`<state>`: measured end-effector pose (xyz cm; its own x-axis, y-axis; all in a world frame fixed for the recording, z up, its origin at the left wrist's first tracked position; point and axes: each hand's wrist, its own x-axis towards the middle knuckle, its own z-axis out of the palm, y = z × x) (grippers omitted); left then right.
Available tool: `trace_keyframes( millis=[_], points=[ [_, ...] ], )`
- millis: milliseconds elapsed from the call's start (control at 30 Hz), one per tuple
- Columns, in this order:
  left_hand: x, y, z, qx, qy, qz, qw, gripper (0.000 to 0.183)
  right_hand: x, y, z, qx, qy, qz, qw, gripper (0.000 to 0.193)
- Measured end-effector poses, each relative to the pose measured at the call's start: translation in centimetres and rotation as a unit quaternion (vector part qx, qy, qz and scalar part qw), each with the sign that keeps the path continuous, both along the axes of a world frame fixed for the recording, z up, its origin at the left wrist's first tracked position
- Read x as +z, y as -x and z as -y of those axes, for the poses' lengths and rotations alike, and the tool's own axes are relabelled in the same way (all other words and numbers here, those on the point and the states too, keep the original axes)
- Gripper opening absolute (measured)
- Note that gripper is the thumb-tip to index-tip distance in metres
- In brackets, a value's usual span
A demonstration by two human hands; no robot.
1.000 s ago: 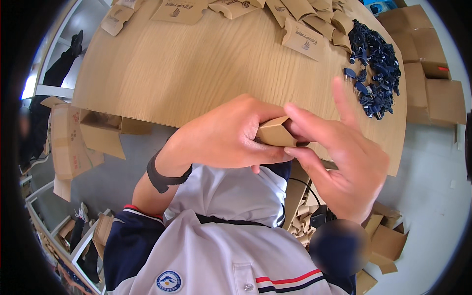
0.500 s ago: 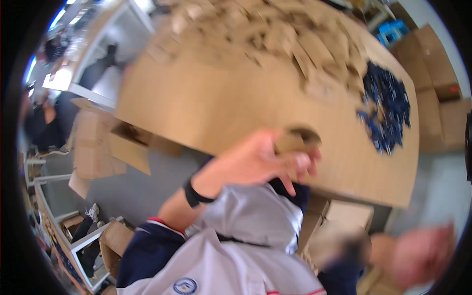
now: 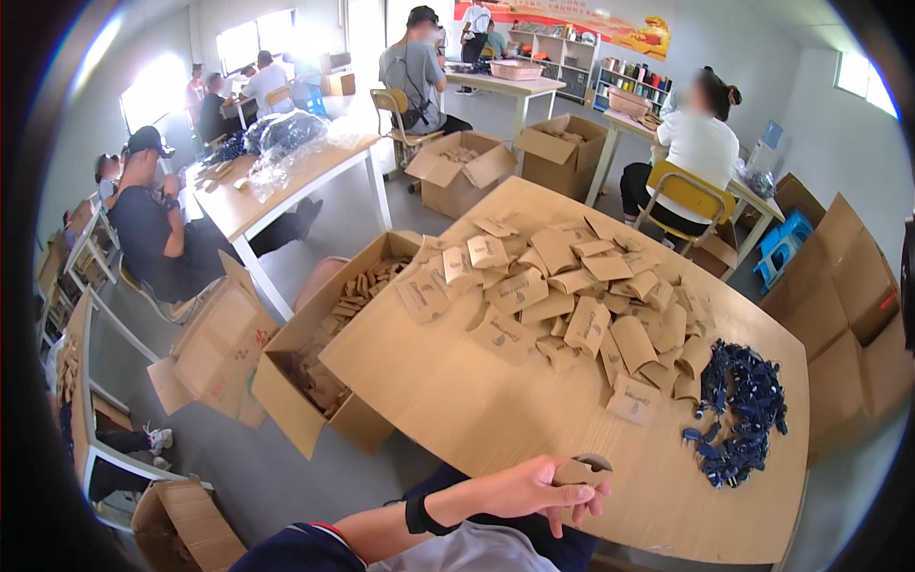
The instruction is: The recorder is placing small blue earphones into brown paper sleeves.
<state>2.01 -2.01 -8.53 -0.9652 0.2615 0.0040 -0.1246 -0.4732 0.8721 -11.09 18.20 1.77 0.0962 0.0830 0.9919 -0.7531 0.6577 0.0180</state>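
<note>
My left hand (image 3: 530, 490), with a black band on its wrist, reaches over the table's near edge. Its thumb and fingers are closed round a small brown cardboard pillow box (image 3: 578, 472), whose end facing right looks open and dark inside. My right hand is out of view. On the wooden table (image 3: 429, 372) lies a heap of flattish brown pillow boxes (image 3: 581, 319), some with dark print. To the right of that heap sits a pile of small dark blue items with pale bits (image 3: 748, 405); I cannot make out their exact kind.
A tall carton (image 3: 286, 381) holding many brown pillow boxes stands against the table's left side. Another open carton (image 3: 214, 338) is beside it. Cardboard sheets (image 3: 839, 305) lean at the right wall. Several people sit at other tables; one (image 3: 701, 143) is beyond my table.
My view has tilted up, showing more of the room. The left hand keeps its hold on the pillow box. My right hand, blurred at the lower right before, has left the picture.
</note>
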Motion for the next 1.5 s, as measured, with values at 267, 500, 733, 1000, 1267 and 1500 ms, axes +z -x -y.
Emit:
trace_keyframes(
  millis=[267,500,733,1000,1267,1500],
  points=[
    [0.0,0.4,0.1,-0.002,0.002,-0.004,1.000,0.046,-2.4,-1.3,-0.1,0.066,0.015,0.102,0.992,0.035],
    [0.2,0.2,0.3,0.002,0.012,0.008,1.000,0.046,-3.3,-2.9,-0.7,0.108,0.003,0.184,0.977,0.033],
    [0.0,0.1,0.1,-0.002,0.010,-0.003,1.000,0.046,-4.2,-4.6,-1.3,0.147,-0.006,0.272,0.951,0.030],
    [0.4,0.2,0.2,0.008,0.025,-0.004,1.000,0.045,-5.2,-6.1,-1.7,0.193,-0.016,0.370,0.909,0.027],
    [0.2,0.3,0.2,-0.004,0.041,-0.011,0.999,0.046,-6.0,-7.3,-1.7,0.242,-0.020,0.457,0.855,0.025],
    [0.2,0.1,0.1,-0.001,0.040,-0.008,0.999,0.046,-6.2,-8.8,-2.5,0.279,-0.017,0.521,0.806,0.022]
  ],
)
